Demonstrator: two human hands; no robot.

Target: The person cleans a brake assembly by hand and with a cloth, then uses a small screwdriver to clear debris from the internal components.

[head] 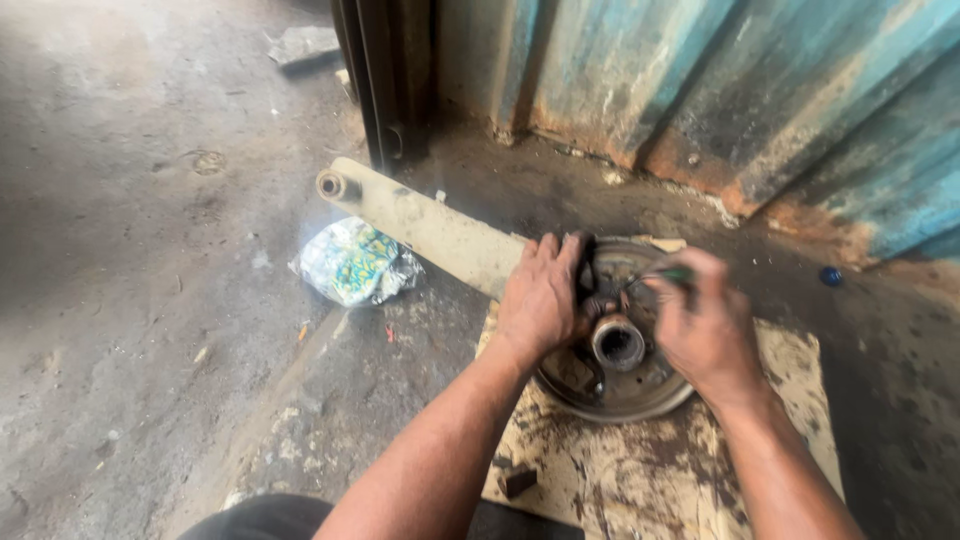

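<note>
A round, greasy metal brake drum plate point(640, 395) lies flat on a stained board point(650, 475), with a hollow hub point(618, 343) standing up at its middle. A long beige metal arm point(430, 228) runs from the plate up to the left. My left hand point(543, 296) presses on a dark brake shoe at the plate's upper left edge. My right hand point(703, 325) grips a thin tool with a green handle point(668, 274), its tip pointing toward the hub area. Both hands sit close together over the plate and hide its upper part.
A crumpled shiny wrapper point(352, 262) lies on the concrete floor left of the arm. A rusty blue corrugated metal wall point(760, 90) stands behind, with a dark post point(385, 80) beside it. A small dark block point(518, 481) rests on the board. A blue cap point(831, 276) sits at right.
</note>
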